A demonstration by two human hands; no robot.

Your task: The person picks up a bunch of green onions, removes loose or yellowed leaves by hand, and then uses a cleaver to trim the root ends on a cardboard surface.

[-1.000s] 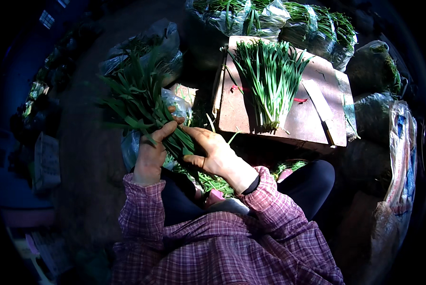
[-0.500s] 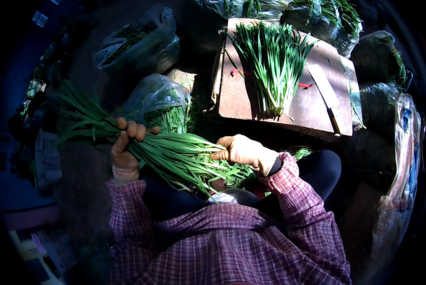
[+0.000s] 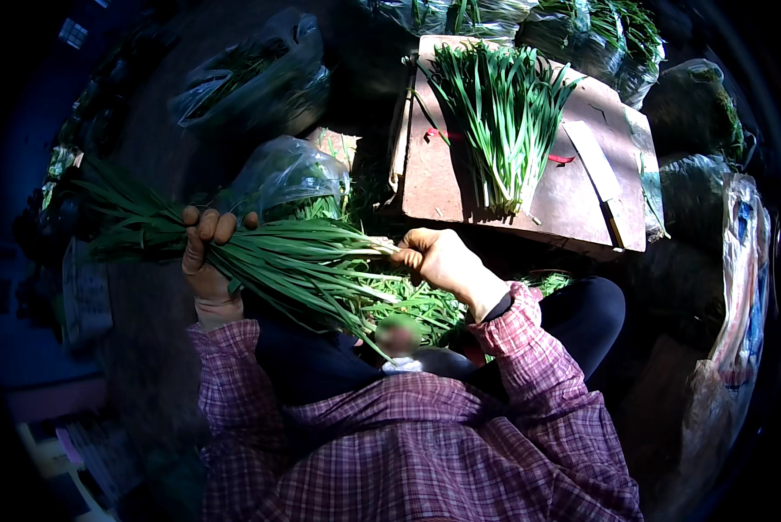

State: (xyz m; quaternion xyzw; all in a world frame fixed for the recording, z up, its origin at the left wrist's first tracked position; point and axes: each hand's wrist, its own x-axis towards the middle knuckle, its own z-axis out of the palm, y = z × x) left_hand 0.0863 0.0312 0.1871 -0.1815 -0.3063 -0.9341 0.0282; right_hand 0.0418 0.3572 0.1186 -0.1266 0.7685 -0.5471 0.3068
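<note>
A loose bunch of garlic chives [image 3: 299,261] stretches across my lap, its leaves pointing left and its pale stem ends to the right. My left hand [image 3: 212,261] is wrapped round the leafy part. At the stem end, my right hand [image 3: 449,268] pinches a few pale stems between thumb and fingers. Some stalks of the bunch hang toward my lap. Beyond my hands, a second bunch of chives [image 3: 499,122] lies on a low wooden board [image 3: 425,196], with a red tie [image 3: 561,159] showing beside it. A broad-bladed knife [image 3: 592,161] rests to its right.
Loose green scraps [image 3: 425,306] lie between my legs. A clear plastic bag of greens [image 3: 290,174] stands just beyond my left hand, with another bag [image 3: 260,78] farther off. More bagged greens [image 3: 582,35] line the far side, and a crumpled sack [image 3: 738,270] is at the right.
My left hand has shifted left and slightly farther away, carrying the bunch with it. My right hand has moved slightly away from my body, still pinching at the stem end.
</note>
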